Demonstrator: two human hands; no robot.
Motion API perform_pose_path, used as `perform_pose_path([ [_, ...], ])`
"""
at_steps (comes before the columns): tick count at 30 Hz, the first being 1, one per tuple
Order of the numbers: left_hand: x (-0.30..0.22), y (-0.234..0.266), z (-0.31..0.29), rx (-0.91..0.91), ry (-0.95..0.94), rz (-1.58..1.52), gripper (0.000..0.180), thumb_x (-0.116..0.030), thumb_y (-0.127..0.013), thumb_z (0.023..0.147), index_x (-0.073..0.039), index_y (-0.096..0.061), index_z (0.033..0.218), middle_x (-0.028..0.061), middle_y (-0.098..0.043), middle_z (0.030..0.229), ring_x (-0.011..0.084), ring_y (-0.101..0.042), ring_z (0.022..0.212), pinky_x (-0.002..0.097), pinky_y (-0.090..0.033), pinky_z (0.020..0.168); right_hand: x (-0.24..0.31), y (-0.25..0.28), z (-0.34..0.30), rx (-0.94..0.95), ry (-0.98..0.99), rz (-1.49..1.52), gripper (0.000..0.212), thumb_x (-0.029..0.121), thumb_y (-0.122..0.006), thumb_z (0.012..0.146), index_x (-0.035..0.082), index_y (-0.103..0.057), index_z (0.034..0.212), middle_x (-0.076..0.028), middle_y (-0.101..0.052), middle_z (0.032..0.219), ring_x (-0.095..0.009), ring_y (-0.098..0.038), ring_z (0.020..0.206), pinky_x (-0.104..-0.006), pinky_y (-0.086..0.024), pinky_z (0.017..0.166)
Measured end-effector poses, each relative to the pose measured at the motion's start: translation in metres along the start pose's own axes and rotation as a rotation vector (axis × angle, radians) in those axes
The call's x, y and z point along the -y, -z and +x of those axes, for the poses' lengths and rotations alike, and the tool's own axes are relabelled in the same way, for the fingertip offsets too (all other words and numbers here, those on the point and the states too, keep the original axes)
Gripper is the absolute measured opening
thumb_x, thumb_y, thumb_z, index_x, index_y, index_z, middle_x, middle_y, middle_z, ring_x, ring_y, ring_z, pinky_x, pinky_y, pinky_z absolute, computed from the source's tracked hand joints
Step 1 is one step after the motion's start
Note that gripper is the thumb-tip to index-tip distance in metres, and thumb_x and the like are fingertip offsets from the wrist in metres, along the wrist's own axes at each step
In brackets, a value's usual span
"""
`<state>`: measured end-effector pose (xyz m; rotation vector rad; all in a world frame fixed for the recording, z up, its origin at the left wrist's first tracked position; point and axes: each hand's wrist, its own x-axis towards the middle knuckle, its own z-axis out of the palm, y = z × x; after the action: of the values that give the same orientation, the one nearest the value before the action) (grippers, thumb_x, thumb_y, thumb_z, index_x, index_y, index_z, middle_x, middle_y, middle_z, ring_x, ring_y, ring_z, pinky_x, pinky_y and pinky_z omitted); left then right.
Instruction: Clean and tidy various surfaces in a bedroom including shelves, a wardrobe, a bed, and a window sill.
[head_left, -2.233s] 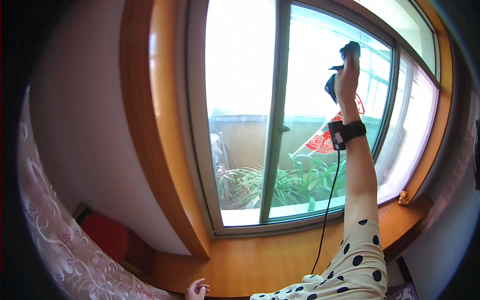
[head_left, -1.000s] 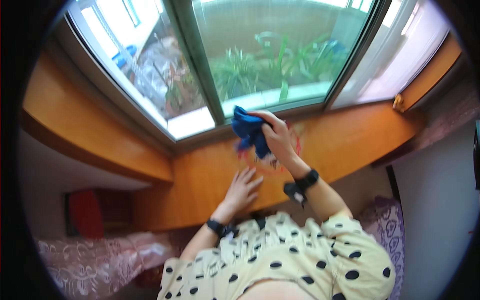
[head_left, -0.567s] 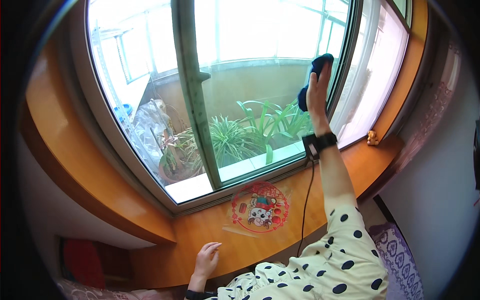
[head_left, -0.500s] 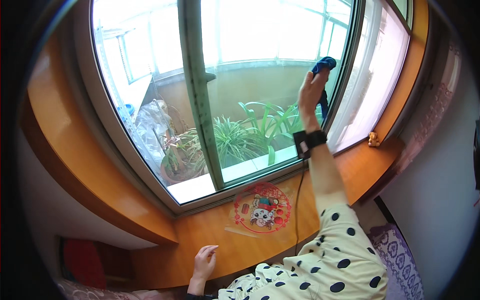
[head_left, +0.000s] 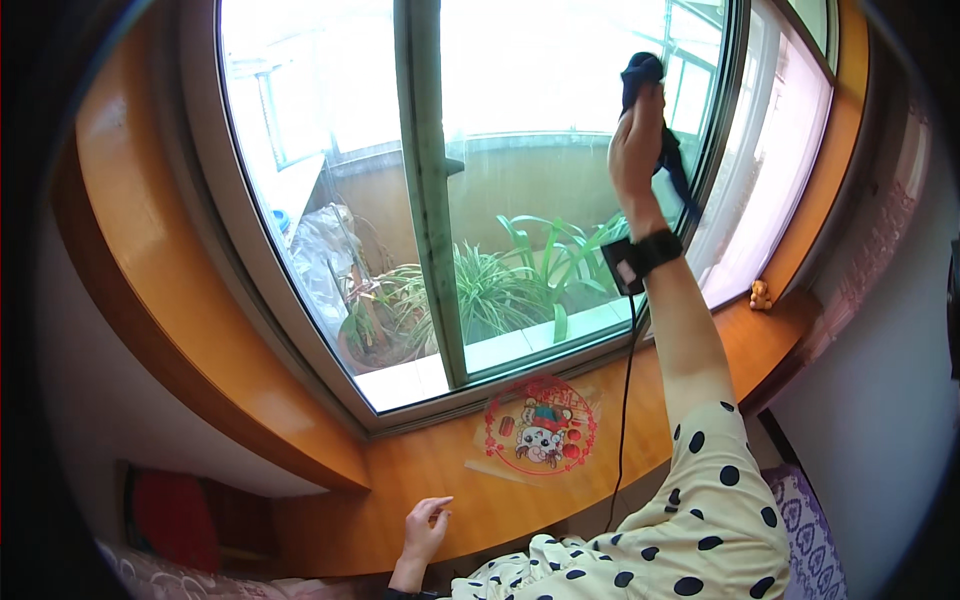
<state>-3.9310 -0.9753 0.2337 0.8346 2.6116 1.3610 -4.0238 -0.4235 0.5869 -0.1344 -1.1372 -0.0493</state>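
Observation:
My right hand (head_left: 638,140) is raised high at the right part of the sliding window, its fingers closed on a dark blue cloth (head_left: 641,72). The cloth lies against the glass pane (head_left: 540,170), and one end trails down beside the window frame. On that wrist sits a black strap with a small box and a cable (head_left: 626,400) running down. My left hand (head_left: 426,530) is held low over the wooden sill (head_left: 400,470), empty, with its fingers loosely bent and apart from the thumb. A clear sheet with a red round cartoon sticker (head_left: 541,428) lies on the sill.
A small brown figurine (head_left: 760,295) stands at the sill's right end. The upright window frame bar (head_left: 430,200) divides the panes. Behind the glass are potted plants (head_left: 500,290) and a plastic bag (head_left: 325,255). White curtain fabric (head_left: 765,150) hangs at the right.
My right hand has moved up the pane with the cloth. The whole view has shifted slightly, and my left hand stays low over the sill.

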Motion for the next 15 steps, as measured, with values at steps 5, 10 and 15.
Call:
perform_pose_path([
  [5,0.012,-0.002,-0.01,-0.065,0.079,-0.016,0.025,0.005,-0.059,0.085,-0.003,-0.069,0.107,0.012,-0.066,0.101,0.0182,-0.07,0.084,0.0275,-0.057,0.076,0.135,-0.021,0.02,0.314,0.143,0.575,0.038,-0.005,-0.049,0.084,0.004,-0.058,0.119,-0.018,-0.056,0.123,-0.039,-0.052,0.11,-0.0439,-0.04,0.1],
  [10,-0.016,-0.009,0.024,-0.149,-0.004,0.014,0.025,0.005,-0.058,0.086,-0.002,-0.069,0.108,0.0125,-0.066,0.101,0.0187,-0.071,0.083,0.0277,-0.057,0.075,0.132,0.031,-0.055,0.807,0.721,0.578,0.052,0.006,-0.062,0.078,0.021,-0.058,0.127,-0.001,-0.039,0.151,-0.022,-0.036,0.139,-0.0416,-0.032,0.113],
  [15,-0.019,-0.038,0.025,-0.18,0.033,-0.01,0.024,0.005,-0.058,0.086,-0.001,-0.069,0.107,0.0129,-0.066,0.101,0.0193,-0.071,0.083,0.0279,-0.058,0.075,0.105,-0.009,0.012,0.407,0.619,0.341,0.035,0.011,-0.059,0.081,0.019,-0.063,0.115,0.0,-0.052,0.14,-0.022,-0.049,0.126,-0.0398,-0.039,0.106],
])
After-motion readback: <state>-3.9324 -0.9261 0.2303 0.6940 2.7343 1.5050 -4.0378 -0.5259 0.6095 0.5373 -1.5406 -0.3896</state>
